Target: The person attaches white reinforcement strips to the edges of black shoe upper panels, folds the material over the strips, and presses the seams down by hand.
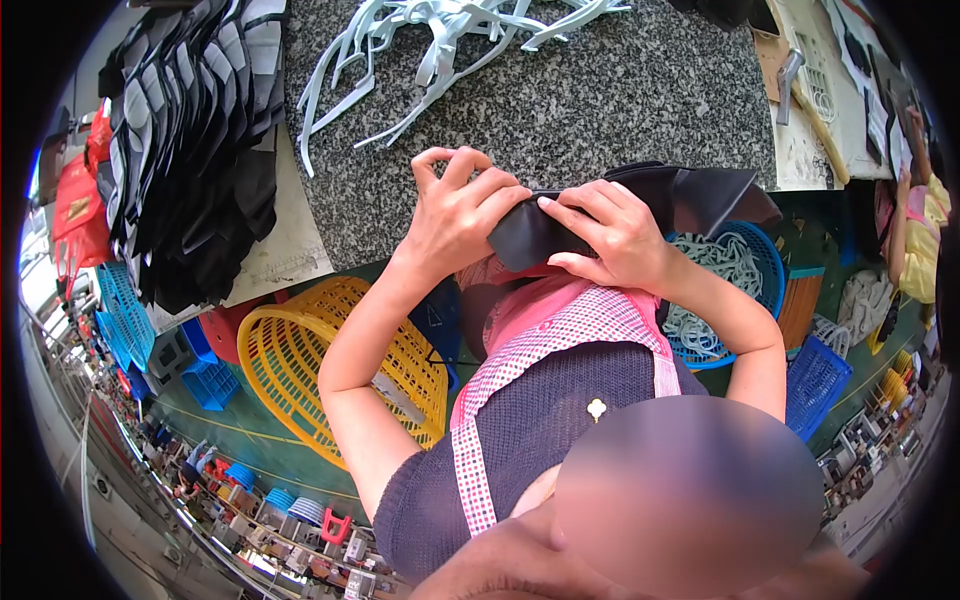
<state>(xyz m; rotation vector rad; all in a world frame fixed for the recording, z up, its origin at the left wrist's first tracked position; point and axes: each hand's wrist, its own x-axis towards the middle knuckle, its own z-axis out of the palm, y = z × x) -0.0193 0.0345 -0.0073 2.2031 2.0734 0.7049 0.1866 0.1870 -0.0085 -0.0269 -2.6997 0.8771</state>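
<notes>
Clock centred on the head view, 12 on the far side of the table from the worker. From where I stand: person in a pink checked apron [560, 330] at a speckled stone tabletop [560, 110], both hands up at the near edge, around 12 to 1 o'clock.

Black piece [540, 232]: between the two hands, at the table's near edge, glossy, bent over. Left hand [455, 215]: fingers narrow, tips pinching its upper edge; two other fingers curled up off it. Right hand [615, 235]: holds the same piece, fingertips on top, thumb nearer the body, gap narrow. More black material [705, 195] sticks out past the right hand, toward 1 to 2 o'clock.

Pale blue straps [440, 50]: loose heap on the stone, 12 o'clock. Black and grey stacked pieces [200, 150]: overlapping rows, 10 o'clock. Hammer [790, 75], wooden handle: 2 o'clock, on the side surface.

Lower down: yellow basket [290, 385] at 8 o'clock; round blue basket [768, 265] with pale cords [715, 270] inside, 3 o'clock; blue crate [820, 385] between 3 and 4. Red bags [80, 215] between 9 and 10. Co-worker in yellow [925, 240] near 3, at the rim, well apart from the worker's hands.
</notes>
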